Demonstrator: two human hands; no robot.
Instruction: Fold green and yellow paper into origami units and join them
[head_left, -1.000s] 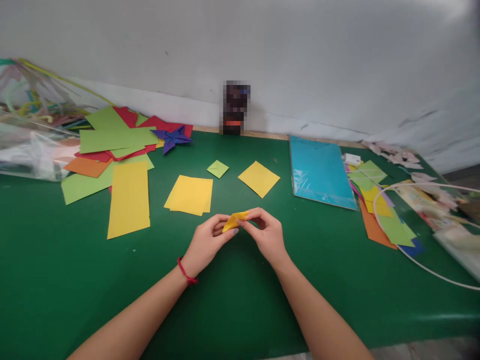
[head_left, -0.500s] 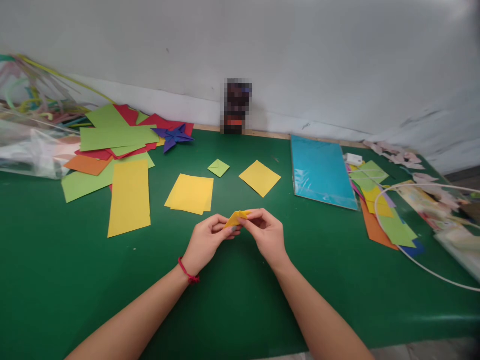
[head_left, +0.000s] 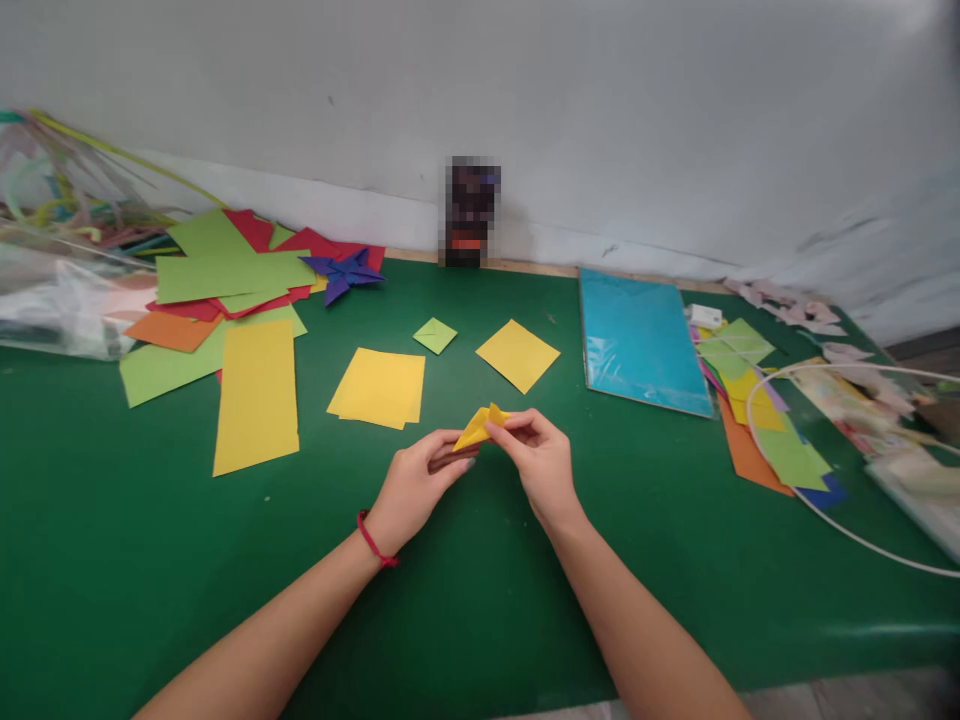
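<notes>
A small folded piece of yellow paper (head_left: 472, 429) is held up over the green table, a pointed flap standing at its top. My right hand (head_left: 541, 462) pinches its right end between thumb and fingers. My left hand (head_left: 418, 482), with a red string bracelet (head_left: 373, 545) at the wrist, supports the left corner on its curled fingers; its thumb sits lower, off the paper. Just beyond lie a stack of yellow squares (head_left: 377, 388), a small folded green square (head_left: 435, 336) and a single yellow square (head_left: 517, 355).
Left on the green table (head_left: 465, 620) are a yellow strip (head_left: 257, 400), overlapping green and red sheets (head_left: 225, 278) and a purple paper star (head_left: 346, 274). A blue packet (head_left: 641, 340), paper scraps (head_left: 787, 450) and a white loop (head_left: 885, 535) lie right. A pixelated dark object (head_left: 470, 215) stands at the wall.
The folded yellow paper has opened slightly, with a flap now raised at its top. My left thumb has come away from it, and my right hand has shifted a little.
</notes>
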